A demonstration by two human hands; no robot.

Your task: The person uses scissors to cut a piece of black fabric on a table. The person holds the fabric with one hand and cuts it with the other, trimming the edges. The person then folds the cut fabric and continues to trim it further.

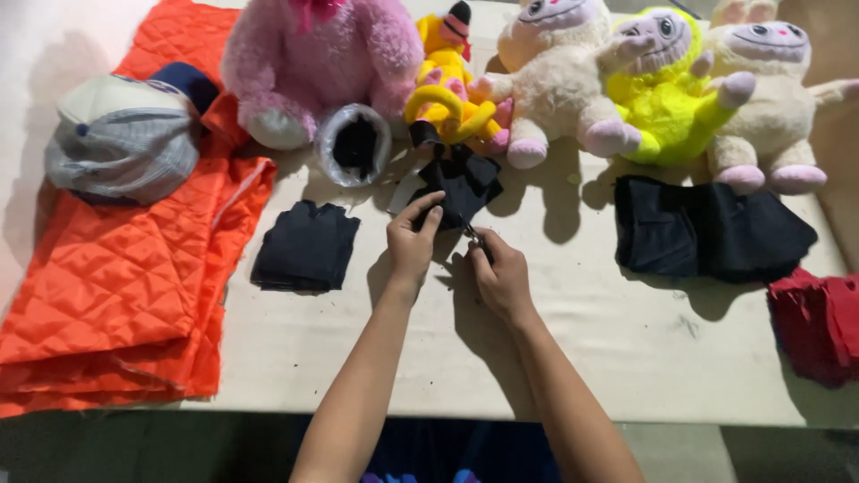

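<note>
My left hand [411, 240] pinches the near edge of a small black fabric piece [463, 182] that lies crumpled on the pale table [358, 349]. My right hand [501, 275] sits just right of it, closed around a small dark tool [476, 238] whose tip points at the fabric; what kind of tool it is cannot be made out. A yellow plush toy [445, 85] with a curved yellow band stands directly behind the black piece.
A folded black cloth stack [306, 246] lies left of my hands, a larger black pile [707, 228] to the right, red fabric [819, 322] at the right edge. Orange quilted fabric [125, 277] with a cap [121, 134] fills the left. Pink [313, 63], cream [555, 80], yellow-green [667, 98] plush toys line the back.
</note>
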